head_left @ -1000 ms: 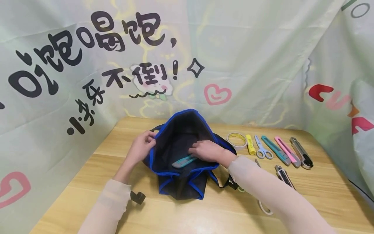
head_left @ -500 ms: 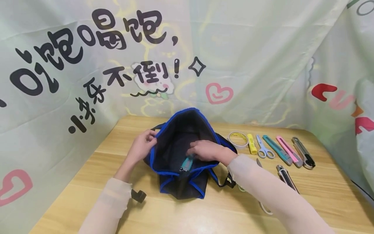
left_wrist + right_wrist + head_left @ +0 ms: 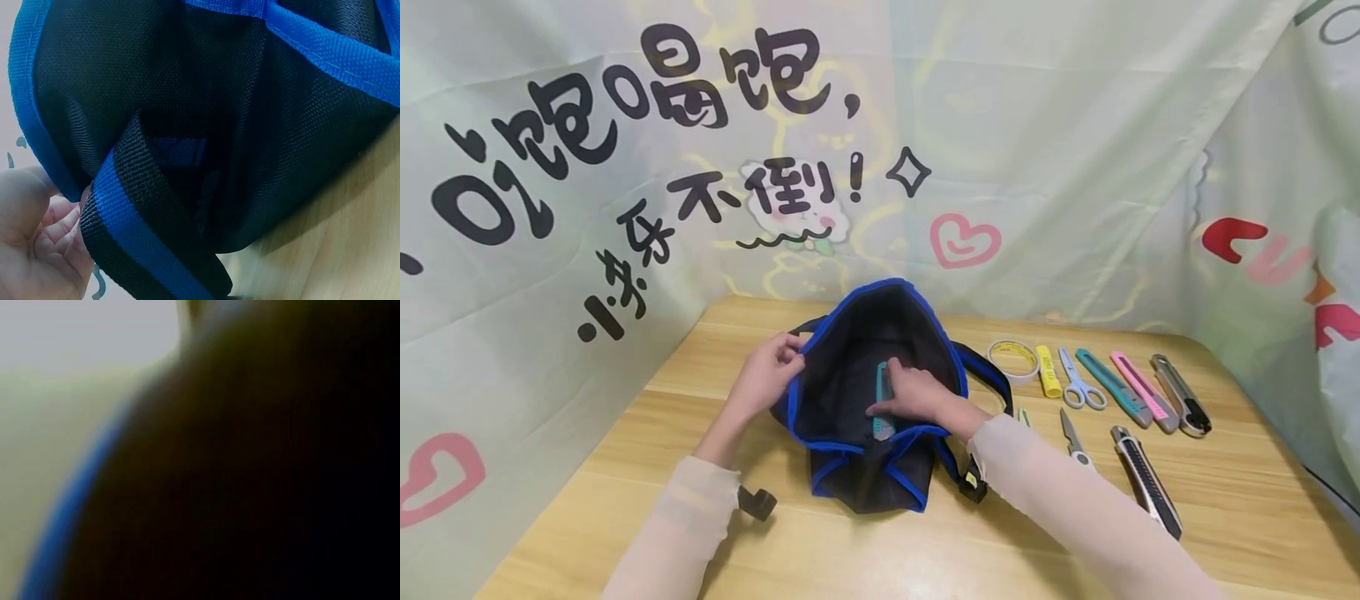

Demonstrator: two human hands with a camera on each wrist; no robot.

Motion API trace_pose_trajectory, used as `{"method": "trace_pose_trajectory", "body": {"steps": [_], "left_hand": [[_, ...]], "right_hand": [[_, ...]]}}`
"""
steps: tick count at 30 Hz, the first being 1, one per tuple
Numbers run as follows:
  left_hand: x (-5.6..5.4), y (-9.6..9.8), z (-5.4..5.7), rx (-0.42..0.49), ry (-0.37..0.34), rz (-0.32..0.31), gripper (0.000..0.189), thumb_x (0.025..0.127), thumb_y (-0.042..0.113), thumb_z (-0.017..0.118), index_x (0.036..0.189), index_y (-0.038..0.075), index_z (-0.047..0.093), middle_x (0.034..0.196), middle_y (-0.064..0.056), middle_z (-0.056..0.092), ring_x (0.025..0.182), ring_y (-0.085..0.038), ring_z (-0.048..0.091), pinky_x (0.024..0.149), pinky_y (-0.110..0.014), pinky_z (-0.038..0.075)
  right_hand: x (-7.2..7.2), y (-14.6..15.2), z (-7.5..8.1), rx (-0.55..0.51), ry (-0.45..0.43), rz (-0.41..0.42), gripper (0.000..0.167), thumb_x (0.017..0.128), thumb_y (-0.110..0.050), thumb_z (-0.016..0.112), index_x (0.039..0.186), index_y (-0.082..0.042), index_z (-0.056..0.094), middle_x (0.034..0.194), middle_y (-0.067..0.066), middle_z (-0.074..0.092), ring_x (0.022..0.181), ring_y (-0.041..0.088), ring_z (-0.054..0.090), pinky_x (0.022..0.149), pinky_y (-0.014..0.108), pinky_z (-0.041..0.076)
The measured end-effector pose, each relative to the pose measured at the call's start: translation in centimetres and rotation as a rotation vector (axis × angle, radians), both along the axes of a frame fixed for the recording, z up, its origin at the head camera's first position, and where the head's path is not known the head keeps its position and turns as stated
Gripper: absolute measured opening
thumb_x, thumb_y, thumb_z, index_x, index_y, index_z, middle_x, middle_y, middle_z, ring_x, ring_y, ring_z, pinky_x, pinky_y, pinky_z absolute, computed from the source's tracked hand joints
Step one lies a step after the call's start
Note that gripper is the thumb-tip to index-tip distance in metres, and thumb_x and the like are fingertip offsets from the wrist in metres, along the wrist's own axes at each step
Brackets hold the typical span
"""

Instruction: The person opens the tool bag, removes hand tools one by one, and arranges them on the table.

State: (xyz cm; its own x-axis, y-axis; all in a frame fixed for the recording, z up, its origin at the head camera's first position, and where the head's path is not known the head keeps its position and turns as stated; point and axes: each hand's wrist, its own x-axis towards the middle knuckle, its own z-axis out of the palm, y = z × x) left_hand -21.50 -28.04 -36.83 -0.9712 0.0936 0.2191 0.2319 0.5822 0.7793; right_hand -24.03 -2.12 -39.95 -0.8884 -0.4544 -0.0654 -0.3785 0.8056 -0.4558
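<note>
A black bag (image 3: 827, 392) with blue edging stands on the table, its mouth gaping toward me. My left hand (image 3: 763, 377) pinches the bag's left rim. In the left wrist view, that hand (image 3: 34, 231) sits at the blue-edged border beside a black-and-blue strap (image 3: 134, 219). Inside the bag's mouth, my right hand (image 3: 925, 395) holds a teal utility knife (image 3: 882, 383), which points roughly lengthwise toward me. Fingers partly cover the knife. The right wrist view is dark and blurred, showing only the bag's blue edge (image 3: 75, 494).
Right of the bag lie a tape roll (image 3: 1012, 361), a yellow glue stick (image 3: 1048, 372), blue scissors (image 3: 1080, 385), and teal (image 3: 1112, 386), pink (image 3: 1142, 390) and grey (image 3: 1180, 393) utility knives. Nearer are another grey knife (image 3: 1145, 479) and scissors (image 3: 1072, 435), partly behind the right sleeve.
Inside the bag, the teal utility knife has turned from lying crosswise to pointing lengthwise. My right hand has shifted and the forearm moved left, uncovering more tools. The left hand keeps its place.
</note>
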Motion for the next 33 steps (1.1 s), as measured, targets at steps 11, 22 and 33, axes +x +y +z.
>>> {"method": "trace_pose_trajectory", "body": {"steps": [11, 22, 33], "left_hand": [[0.2, 0.2, -0.1, 0.006, -0.003, 0.0, 0.023, 0.094, 0.008, 0.059, 0.116, 0.0, 0.06, 0.086, -0.011, 0.062, 0.06, -0.02, 0.056, 0.058, -0.034, 0.049], [0.0, 0.1, -0.2, 0.008, -0.005, 0.012, 0.023, 0.094, 0.01, 0.06, 0.116, 0.002, 0.06, 0.086, -0.012, 0.063, 0.06, -0.021, 0.056, 0.058, -0.033, 0.049], [0.0, 0.1, -0.1, -0.025, 0.064, 0.088, 0.021, 0.092, 0.011, 0.06, 0.111, 0.002, 0.063, 0.087, -0.012, 0.063, 0.068, -0.022, 0.056, 0.066, -0.033, 0.045]], "right_hand": [[-0.8, -0.1, -0.5, -0.2, -0.148, -0.074, 0.053, 0.081, -0.023, 0.08, 0.122, 0.002, 0.059, 0.091, 0.007, 0.063, 0.076, 0.019, 0.059, 0.07, 0.032, 0.051], [-1.0, 2.5, 2.4, -0.52, -0.246, -0.084, 0.052, 0.09, -0.023, 0.071, 0.133, -0.001, 0.052, 0.102, 0.014, 0.064, 0.082, 0.023, 0.063, 0.072, 0.035, 0.054], [0.0, 8.7, 5.3, -0.528, -0.281, -0.047, 0.058, 0.097, -0.026, 0.061, 0.145, -0.003, 0.04, 0.115, 0.016, 0.061, 0.094, 0.024, 0.061, 0.083, 0.04, 0.05]]}}
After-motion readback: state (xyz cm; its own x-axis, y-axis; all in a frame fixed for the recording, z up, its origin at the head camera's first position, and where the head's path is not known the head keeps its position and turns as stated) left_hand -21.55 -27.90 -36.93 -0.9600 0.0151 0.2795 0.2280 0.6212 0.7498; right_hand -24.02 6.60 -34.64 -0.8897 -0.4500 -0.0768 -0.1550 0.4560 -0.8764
